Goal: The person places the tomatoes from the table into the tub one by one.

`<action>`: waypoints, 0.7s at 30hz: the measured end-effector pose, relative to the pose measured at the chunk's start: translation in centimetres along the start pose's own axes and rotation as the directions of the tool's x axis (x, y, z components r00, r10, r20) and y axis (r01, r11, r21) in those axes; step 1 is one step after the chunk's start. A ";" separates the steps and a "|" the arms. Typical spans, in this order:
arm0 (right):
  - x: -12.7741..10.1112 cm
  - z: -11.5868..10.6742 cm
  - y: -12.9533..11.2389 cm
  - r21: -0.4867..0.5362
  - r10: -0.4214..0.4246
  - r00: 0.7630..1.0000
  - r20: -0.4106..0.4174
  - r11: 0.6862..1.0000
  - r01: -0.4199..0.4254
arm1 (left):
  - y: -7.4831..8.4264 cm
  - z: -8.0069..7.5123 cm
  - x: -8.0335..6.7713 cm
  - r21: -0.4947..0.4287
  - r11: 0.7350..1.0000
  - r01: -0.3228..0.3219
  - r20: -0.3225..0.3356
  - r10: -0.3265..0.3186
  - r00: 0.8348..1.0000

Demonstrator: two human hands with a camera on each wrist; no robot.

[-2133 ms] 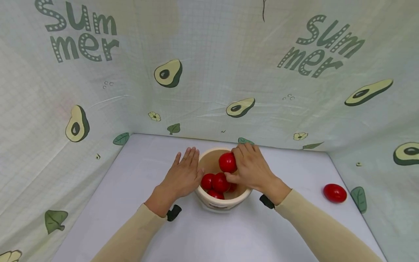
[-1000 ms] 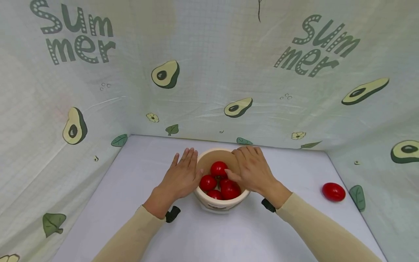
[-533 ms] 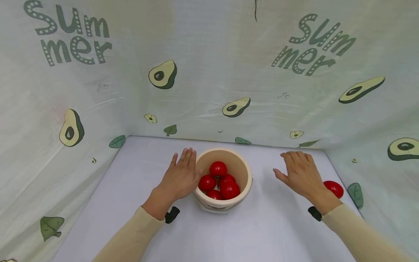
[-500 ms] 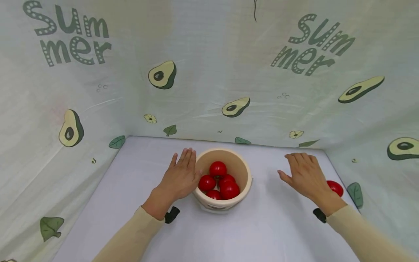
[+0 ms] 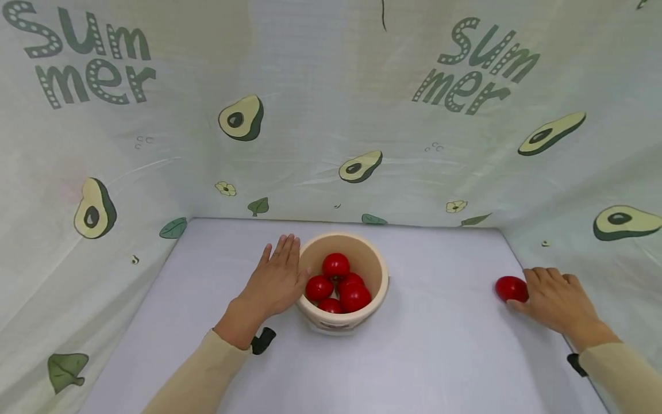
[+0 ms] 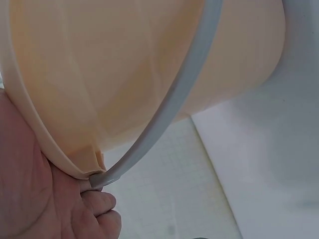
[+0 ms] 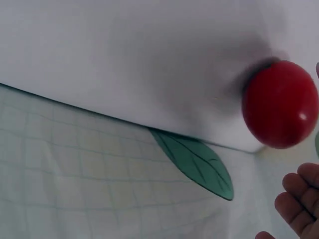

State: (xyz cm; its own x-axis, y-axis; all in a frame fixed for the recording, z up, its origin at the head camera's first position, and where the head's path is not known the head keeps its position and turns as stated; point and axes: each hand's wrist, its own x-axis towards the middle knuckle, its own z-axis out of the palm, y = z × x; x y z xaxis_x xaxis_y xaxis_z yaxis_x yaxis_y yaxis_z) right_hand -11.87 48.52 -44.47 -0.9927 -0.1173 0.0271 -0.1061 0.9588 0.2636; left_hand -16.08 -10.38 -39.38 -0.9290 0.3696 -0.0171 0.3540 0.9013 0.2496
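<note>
A cream bucket (image 5: 380,276) stands in the middle of the white table and holds several red tomatoes (image 5: 336,265). My left hand (image 5: 274,282) lies flat against its left wall with straight fingers; the left wrist view shows the bucket wall (image 6: 149,74) and its grey handle (image 6: 169,119) close up. A single red tomato (image 5: 511,288) lies on the table at the far right. My right hand (image 5: 555,299) has reached it, fingers around its right side, touching or almost touching. In the right wrist view the tomato (image 7: 280,104) shows with fingertips (image 7: 299,199) just below it.
Cloth walls printed with avocados and "Summer" (image 5: 476,63) enclose the table on three sides; the right wall stands just behind the loose tomato. White tabletop (image 5: 429,345) stretches between the bucket and the right hand.
My right hand left the bucket after dropping a tomato in, swept right across the table and arrived at the loose tomato. My left hand stayed against the bucket.
</note>
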 end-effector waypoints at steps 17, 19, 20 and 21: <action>1.0 2.5 -1.1 0.137 0.116 0.993 -0.002 0.984 -0.115 | -0.4 0.0 -0.1 -0.017 1.000 0.011 0.016 -0.011 1.000; 1.4 2.5 -1.5 0.159 0.130 0.991 -0.034 0.979 -0.123 | -0.4 0.0 -0.2 -0.016 1.000 0.012 0.016 -0.011 1.000; 1.7 2.4 -1.8 0.166 0.130 0.990 -0.055 0.979 -0.120 | -0.3 -0.1 -0.2 -0.018 1.000 0.012 0.017 -0.012 1.000; 2.0 2.2 -2.1 0.170 0.126 0.989 -0.076 0.979 -0.111 | -0.3 -0.1 -0.2 -0.021 1.000 0.013 0.017 -0.013 1.000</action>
State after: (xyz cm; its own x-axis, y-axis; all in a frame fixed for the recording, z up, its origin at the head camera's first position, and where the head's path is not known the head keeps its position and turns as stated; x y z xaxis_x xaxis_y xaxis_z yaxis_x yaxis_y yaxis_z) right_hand -13.75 46.88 -47.09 -0.9909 -0.0153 0.1336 -0.0030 0.9958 0.0917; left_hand -16.03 -10.78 -39.36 -0.9314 0.3620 -0.0368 0.3396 0.9012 0.2692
